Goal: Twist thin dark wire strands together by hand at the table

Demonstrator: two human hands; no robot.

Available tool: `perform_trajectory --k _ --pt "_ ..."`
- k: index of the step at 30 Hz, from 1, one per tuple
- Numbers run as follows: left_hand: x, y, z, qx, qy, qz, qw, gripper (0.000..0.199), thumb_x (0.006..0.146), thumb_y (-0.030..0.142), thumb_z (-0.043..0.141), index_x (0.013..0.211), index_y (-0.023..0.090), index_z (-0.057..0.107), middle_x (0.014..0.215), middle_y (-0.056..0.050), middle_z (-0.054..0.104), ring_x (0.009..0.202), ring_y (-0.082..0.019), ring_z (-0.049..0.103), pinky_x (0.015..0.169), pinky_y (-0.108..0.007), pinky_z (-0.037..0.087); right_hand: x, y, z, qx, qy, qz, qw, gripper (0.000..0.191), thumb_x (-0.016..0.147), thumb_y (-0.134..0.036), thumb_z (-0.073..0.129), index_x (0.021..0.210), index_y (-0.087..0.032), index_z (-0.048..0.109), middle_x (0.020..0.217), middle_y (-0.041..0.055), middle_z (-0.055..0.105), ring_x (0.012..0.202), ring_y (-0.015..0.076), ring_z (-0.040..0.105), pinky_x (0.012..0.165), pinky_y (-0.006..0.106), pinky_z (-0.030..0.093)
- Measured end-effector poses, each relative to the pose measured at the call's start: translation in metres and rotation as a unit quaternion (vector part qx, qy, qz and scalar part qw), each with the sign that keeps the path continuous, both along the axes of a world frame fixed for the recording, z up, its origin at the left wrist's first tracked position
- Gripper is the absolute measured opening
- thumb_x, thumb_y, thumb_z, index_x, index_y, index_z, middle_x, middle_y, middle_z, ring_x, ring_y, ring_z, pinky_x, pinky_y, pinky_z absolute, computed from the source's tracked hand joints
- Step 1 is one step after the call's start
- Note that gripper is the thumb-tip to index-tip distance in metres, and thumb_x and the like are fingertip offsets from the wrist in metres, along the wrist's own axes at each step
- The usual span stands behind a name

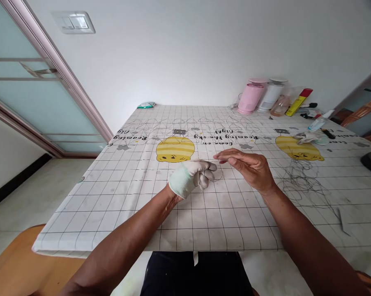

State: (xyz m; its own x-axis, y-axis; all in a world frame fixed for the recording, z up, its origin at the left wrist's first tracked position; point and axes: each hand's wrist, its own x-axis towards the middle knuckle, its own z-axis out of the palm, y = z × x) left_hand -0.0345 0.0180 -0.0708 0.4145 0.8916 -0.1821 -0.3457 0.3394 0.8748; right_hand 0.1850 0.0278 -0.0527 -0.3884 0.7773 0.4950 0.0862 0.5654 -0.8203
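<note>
My left hand (195, 176), in a white glove with grey fingers and a mint cuff, is closed with bent fingers above the middle of the table. A thin loop of thread or wire (222, 174) shows between the hands, faint against the cloth. To its right, my bare right hand (250, 166) has its fingers together and the thumb close beneath them, tips pointing at the glove. What the fingertips of either hand hold is too small to make out. The hands are slightly apart.
A checked tablecloth (160, 205) covers the table. Tangled dark thread (302, 181) and tweezers (344, 222) lie at right. Behind are a crumpled glove (311, 137), a small bottle (321, 121), a pink cylinder (251, 98), a white cylinder (271, 95) and a yellow-red box (299, 102).
</note>
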Motion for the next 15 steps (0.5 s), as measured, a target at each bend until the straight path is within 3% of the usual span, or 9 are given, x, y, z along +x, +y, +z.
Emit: perform_trajectory --k 3,7,10,15 --pt "0.003 0.003 -0.002 0.026 0.007 0.007 1.000 0.021 0.088 0.029 0.061 0.097 0.012 0.069 0.074 -0.005 0.068 0.049 -0.010 0.055 0.049 -0.025 0.041 -0.002 0.003 -0.009 -0.073 0.026 -0.007 0.997 0.036 0.099 -0.052 0.069 0.124 -0.028 0.078 0.118 0.0093 0.078 0.110 0.0297 0.074 0.083 0.044 0.065" --pt "0.004 0.005 -0.003 0.057 0.018 0.033 0.998 0.022 0.092 0.031 0.059 0.101 0.014 0.070 0.081 -0.005 0.070 0.059 -0.011 0.062 0.058 -0.025 0.047 -0.011 0.001 -0.017 -0.142 0.027 -0.007 0.989 0.033 0.093 -0.053 0.076 0.107 -0.023 0.079 0.088 0.0071 0.078 0.073 0.0212 0.073 0.056 0.033 0.060" --pt "0.004 0.003 0.001 0.051 0.062 0.080 0.994 0.023 0.093 0.029 0.059 0.106 0.014 0.071 0.089 -0.007 0.074 0.065 -0.013 0.066 0.061 -0.026 0.051 -0.019 -0.001 -0.020 -0.148 0.040 -0.028 0.988 0.033 0.093 -0.054 0.075 0.098 -0.021 0.078 0.077 0.0050 0.075 0.061 0.0184 0.069 0.050 0.031 0.057" --pt "0.007 0.003 0.008 0.035 0.172 0.138 0.975 0.018 0.091 0.022 0.060 0.099 0.015 0.074 0.086 -0.006 0.076 0.064 -0.014 0.068 0.059 -0.025 0.051 -0.025 0.000 -0.025 -0.144 0.040 -0.071 0.986 0.035 0.093 -0.054 0.074 0.096 -0.020 0.077 0.074 0.0058 0.075 0.059 0.0181 0.069 0.047 0.030 0.055"
